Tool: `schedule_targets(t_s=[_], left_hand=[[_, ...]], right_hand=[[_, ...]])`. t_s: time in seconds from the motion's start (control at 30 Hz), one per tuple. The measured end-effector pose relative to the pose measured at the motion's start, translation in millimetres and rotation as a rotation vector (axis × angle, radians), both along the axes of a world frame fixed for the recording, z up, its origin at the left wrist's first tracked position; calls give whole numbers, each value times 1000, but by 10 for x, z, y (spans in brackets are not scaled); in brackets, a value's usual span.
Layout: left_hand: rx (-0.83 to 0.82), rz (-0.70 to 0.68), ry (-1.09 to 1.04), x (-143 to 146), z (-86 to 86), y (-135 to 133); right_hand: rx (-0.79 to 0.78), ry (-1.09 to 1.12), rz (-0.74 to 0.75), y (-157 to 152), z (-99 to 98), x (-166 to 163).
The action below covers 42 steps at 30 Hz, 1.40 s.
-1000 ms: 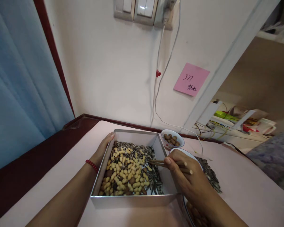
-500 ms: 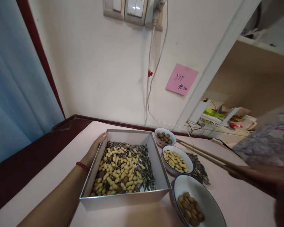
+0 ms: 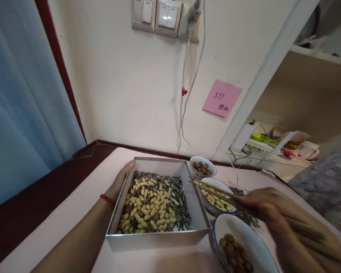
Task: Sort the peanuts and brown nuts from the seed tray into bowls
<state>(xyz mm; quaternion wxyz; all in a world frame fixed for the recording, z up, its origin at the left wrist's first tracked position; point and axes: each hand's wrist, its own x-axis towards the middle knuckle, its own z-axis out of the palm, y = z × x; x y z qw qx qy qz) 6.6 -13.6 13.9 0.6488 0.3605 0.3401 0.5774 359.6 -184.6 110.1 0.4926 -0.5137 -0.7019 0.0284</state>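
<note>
A square grey box (image 3: 197, 212) on the pale pink table holds mixed peanuts (image 3: 147, 206), sunflower seeds and brown nuts. My left hand (image 3: 119, 181) rests flat against the box's left wall, fingers stretched out, a red bead bracelet at the wrist. My right hand (image 3: 268, 208) grips a pair of wooden chopsticks (image 3: 213, 189); their tips hover over the middle bowl (image 3: 208, 204) of peanuts, just right of the box. A small bowl of brown nuts (image 3: 203, 167) sits behind it, and a larger bowl of brown nuts (image 3: 244, 246) sits in front.
A heap of sunflower seeds (image 3: 246, 216) lies on the table right of the bowls. A white cable (image 3: 187, 113) hangs from the wall socket. A pink sticky note (image 3: 222, 98) is on the wall. Clutter and a cup (image 3: 308, 149) lie at the far right.
My right hand left the box, swung out to the right, and has now come back toward the middle bowl with the chopsticks. My left hand stayed on the box wall.
</note>
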Motion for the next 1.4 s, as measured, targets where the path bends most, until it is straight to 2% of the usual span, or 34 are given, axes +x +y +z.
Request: schedule_targets(t_s=[0.07,0.13,0.23,0.4,0.57,0.73,0.87,1.0,1.13,1.27,1.4], left_hand=[[12,0,0,4,-10,3],[27,8,2,2,-25,11],[49,18,2,-1,-38,17],[67,28,6,3,-36,6],[82,41,16,-2,-57,5],[87,42,22,-8,-70,22],[91,38,26,-2,-35,13],[92,29,32,6,-2,-11],[99,45,32,2,-15,-5],[99,57,23,-5,-46,22],[93,51,19,-4,-45,18]], right_hand=[[-83,-25,143,148,63,-396],[-198,14,199,339,62,-608],[-280,16,249,633,-4,-735],[-292,-21,301,932,-106,-897],[-316,-65,309,982,-150,-916],[-297,-62,286,975,-57,-874],[-268,-79,332,1023,-13,-1029],[-268,-112,371,1122,-115,-1162],[-276,-121,336,1196,-195,-1087],[-272,-100,299,1197,-131,-977],[-243,-82,322,1172,-31,-1068]])
